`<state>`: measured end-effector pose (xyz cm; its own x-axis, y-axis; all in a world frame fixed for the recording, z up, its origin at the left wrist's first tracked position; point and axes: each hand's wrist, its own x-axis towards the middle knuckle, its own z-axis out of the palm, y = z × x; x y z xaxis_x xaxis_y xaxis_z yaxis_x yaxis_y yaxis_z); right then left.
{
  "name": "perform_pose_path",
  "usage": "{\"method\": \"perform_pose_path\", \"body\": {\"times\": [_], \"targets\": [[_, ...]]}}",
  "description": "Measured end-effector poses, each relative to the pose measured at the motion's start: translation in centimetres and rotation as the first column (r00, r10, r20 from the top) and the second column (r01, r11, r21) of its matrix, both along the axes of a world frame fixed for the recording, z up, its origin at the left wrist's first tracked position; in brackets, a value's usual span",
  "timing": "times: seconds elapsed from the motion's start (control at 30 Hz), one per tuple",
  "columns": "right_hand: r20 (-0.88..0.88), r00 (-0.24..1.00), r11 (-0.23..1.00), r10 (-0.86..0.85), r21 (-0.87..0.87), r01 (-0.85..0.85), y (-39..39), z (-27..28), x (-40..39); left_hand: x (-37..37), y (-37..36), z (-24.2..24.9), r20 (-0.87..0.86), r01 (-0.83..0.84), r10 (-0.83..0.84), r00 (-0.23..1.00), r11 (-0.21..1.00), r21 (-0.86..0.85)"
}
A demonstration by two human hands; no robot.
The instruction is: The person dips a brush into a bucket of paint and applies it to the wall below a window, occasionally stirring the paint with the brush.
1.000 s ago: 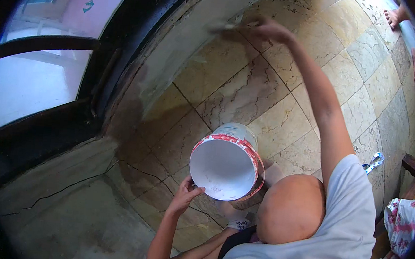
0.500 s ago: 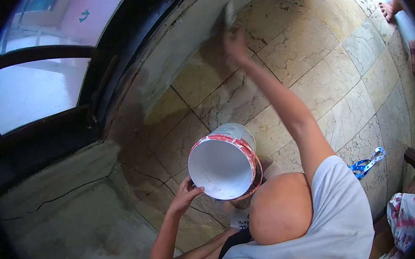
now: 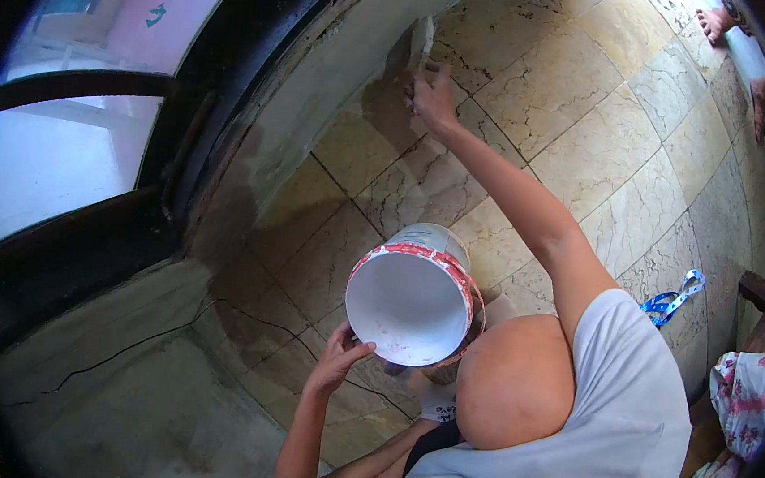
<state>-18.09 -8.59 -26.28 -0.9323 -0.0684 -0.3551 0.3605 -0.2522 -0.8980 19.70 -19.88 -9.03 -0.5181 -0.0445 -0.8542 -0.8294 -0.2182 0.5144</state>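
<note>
A white paint bucket [image 3: 408, 308] with red smears around its rim is tilted so that its white inside faces me. My left hand [image 3: 339, 361] grips the lower left of its rim, thumb over the edge. At the far end of my outstretched arm, my right hand [image 3: 431, 99] is closed around the handle of a paintbrush [image 3: 423, 43] with a pale, whitish head. The brush is against or very near the base of the low wall [image 3: 359, 75]; contact is hard to make out.
Diagonal stone tiles [image 3: 580, 120] cover the floor. A dark-framed window [image 3: 73, 170] is at left. A thin black cable [image 3: 140, 355] crosses the floor and the grey surface. A blue strap [image 3: 669, 302] and floral cloth [image 3: 748, 394] lie at right. Another person's feet [image 3: 712, 27] show at top right.
My right hand and the paintbrush have shifted slightly, now less blurred. My left hand keeps its hold on the bucket, which has barely moved. The other person's leg shows a little more.
</note>
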Motion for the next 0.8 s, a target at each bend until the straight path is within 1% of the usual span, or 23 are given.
{"method": "perform_pose_path", "body": {"times": [0.07,0.13,0.2,0.23,0.3,0.4,0.43,0.5,0.57,0.67,0.77,0.8], "targets": [[-0.09,0.996,0.996,-0.022,0.081,0.029,-2.5,-2.2,0.7,-0.1,-0.1,0.1,-0.004,0.002,-0.002,1.0,1.0,-0.007],[-0.052,0.998,0.986,0.029,0.167,-0.02,-6.3,-3.8,2.4,0.0,0.0,0.2,0.001,-0.01,0.01,1.0,1.0,-0.008],[0.1,0.975,0.975,0.199,0.076,-0.207,-8.7,-1.6,6.7,0.3,-0.1,-0.4,-0.019,-0.015,0.015,1.0,1.0,0.002],[0.147,0.936,0.948,0.318,-0.063,-0.312,-9.1,0.8,9.1,0.3,-0.2,-0.6,-0.028,-0.013,0.013,1.0,1.0,0.009],[0.097,0.898,0.89,0.429,-0.214,-0.402,-10.4,2.6,12.2,-0.1,0.1,-0.2,-0.013,-0.01,0.01,1.0,1.0,0.019],[0.219,0.822,0.807,0.526,-0.435,-0.4,-10.3,3.1,13.5,-0.1,0.1,-0.1,-0.015,-0.02,0.02,1.0,1.0,0.008],[0.212,0.852,0.824,0.479,-0.444,-0.352,-9.2,4.0,13.1,0.1,0.1,-0.1,-0.019,-0.03,0.03,0.999,1.0,-0.002],[0.273,0.905,0.879,0.328,-0.44,-0.186,-6.4,6.0,11.4,0.3,-0.2,-0.3,-0.019,-0.031,0.031,0.999,0.999,0.016],[0.185,0.971,0.937,0.149,-0.34,-0.079,-4.9,5.6,8.5,0.3,-0.1,-0.5,-0.024,-0.023,0.024,0.999,0.999,0.025],[0.107,0.994,0.97,0.012,-0.242,0.014,-5.5,3.8,4.8,0.1,-0.1,0.0,-0.032,-0.008,0.008,0.999,1.0,0.018],[0.133,0.981,0.96,0.142,-0.261,-0.104,-8.3,4.0,6.4,0.0,-0.2,0.2,-0.038,-0.006,0.007,0.999,1.0,0.018],[0.13,0.965,0.933,0.228,-0.312,-0.179,-9.5,4.3,7.8,0.1,-0.2,0.2,-0.036,-0.003,0.003,0.999,1.0,0.016]]}}
